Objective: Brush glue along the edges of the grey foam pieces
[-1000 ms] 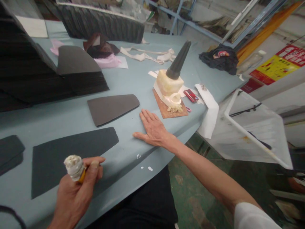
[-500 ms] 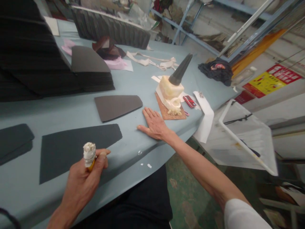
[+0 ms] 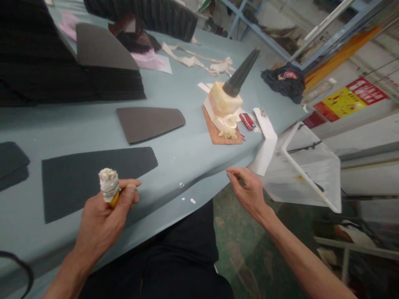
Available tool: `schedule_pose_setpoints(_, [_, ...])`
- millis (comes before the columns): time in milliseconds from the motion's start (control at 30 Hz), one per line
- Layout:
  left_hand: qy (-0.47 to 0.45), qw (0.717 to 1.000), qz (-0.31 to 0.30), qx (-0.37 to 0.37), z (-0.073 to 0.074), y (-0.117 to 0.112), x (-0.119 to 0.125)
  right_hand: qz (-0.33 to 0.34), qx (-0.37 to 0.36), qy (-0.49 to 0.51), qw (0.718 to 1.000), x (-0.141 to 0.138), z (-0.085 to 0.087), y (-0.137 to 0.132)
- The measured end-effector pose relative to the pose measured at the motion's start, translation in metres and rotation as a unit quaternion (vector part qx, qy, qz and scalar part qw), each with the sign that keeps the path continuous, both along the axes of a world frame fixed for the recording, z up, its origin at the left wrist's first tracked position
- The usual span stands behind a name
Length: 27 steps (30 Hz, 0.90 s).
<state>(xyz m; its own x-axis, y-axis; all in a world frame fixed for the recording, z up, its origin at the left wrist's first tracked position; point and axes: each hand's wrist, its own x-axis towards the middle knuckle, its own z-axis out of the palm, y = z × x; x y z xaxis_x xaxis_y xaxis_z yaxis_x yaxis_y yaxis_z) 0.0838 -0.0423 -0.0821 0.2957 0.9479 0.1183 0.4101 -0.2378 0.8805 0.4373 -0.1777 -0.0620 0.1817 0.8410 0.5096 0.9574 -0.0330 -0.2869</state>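
My left hand (image 3: 104, 216) is closed around a yellow-handled tool (image 3: 109, 187) whose upward end is wrapped in white, crusted material. That hand is over the near edge of a dark, flat tapered piece (image 3: 93, 178) on the table. My right hand (image 3: 249, 189) hangs just off the table's front edge, thumb and fingertips drawn together; whatever they may pinch is too small to make out. Beyond the first piece lies a brownish-grey tapered piece (image 3: 151, 123). A cream, crusted container (image 3: 222, 101) with a black cone (image 3: 241, 74) stands on a brown board (image 3: 215, 135).
Tall stacks of dark pieces (image 3: 109, 85) stand at the back left. White flakes (image 3: 192, 201) dot the table's front edge (image 3: 174, 220). A small red box (image 3: 247, 121) and a bent white strip (image 3: 265, 141) are at right, beside a translucent white bin (image 3: 311, 178).
My right hand has lifted from lying flat on the table, moved right past the front edge, and drawn its fingers together. My left hand keeps its grip on the yellow-handled tool. The view has shifted.
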Motion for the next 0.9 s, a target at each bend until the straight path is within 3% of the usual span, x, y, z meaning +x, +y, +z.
schedule_pose_setpoints(200, [-0.01, 1.0, 0.02, 0.014, -0.005, 0.0, -0.001, 0.153, 0.004, -0.029, 0.988, -0.054, 0.0, 0.033])
schedule_pose_setpoints(300, [-0.008, 1.0, 0.027, 0.01, -0.005, -0.001, 0.0, 0.214, -0.058, -0.037, 0.975, -0.073, 0.003, 0.07])
schedule_pose_setpoints(400, [-0.01, 1.0, 0.029, -0.003, -0.001, -0.003, 0.003, 0.201, -0.135, -0.048, 0.969, -0.086, -0.002, 0.108])
schedule_pose_setpoints(500, [-0.013, 1.0, 0.022, -0.012, 0.004, -0.004, 0.004, 0.192, -0.194, -0.078, 0.959, -0.094, -0.013, 0.124])
schedule_pose_setpoints(567, [-0.014, 1.0, 0.021, -0.013, 0.006, -0.004, 0.005, 0.207, -0.219, -0.102, 0.948, -0.092, -0.019, 0.113])
schedule_pose_setpoints(667, [-0.017, 1.0, 0.021, -0.014, 0.007, -0.003, 0.004, 0.193, -0.229, -0.134, 0.945, -0.074, -0.023, 0.067])
schedule_pose_setpoints(800, [-0.013, 1.0, 0.016, -0.008, 0.004, -0.003, 0.001, 0.092, -0.204, -0.159, 0.962, -0.033, -0.017, -0.016])
schedule_pose_setpoints(900, [-0.005, 1.0, 0.018, -0.008, 0.0, -0.002, 0.0, -0.003, -0.148, -0.131, 0.98, -0.019, -0.011, -0.051])
